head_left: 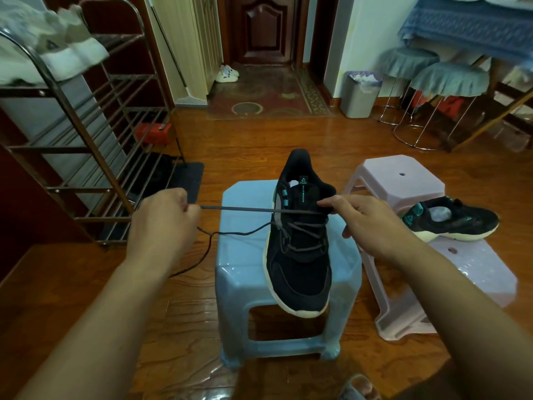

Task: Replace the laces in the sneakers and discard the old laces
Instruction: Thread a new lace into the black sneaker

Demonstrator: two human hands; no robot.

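1. My left hand (164,217) pinches the dark lace (245,209) taut; my right hand (366,217) fingers hold it at the sneaker (298,255) on the blue stool (239,272).
2. This shoe is only partly laced or unlaced, I can't tell which; the second sneaker (458,223) on the pink stool (403,180) looks laceless.
3. Nothing visibly discarded in the bin (360,95).

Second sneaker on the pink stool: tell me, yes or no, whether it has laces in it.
No: the second sneaker lies on its side on the pink stool, and no lace shows on it.

black sneaker (297,255) with teal accents, grey lace (245,209), pale blue stool (239,272)
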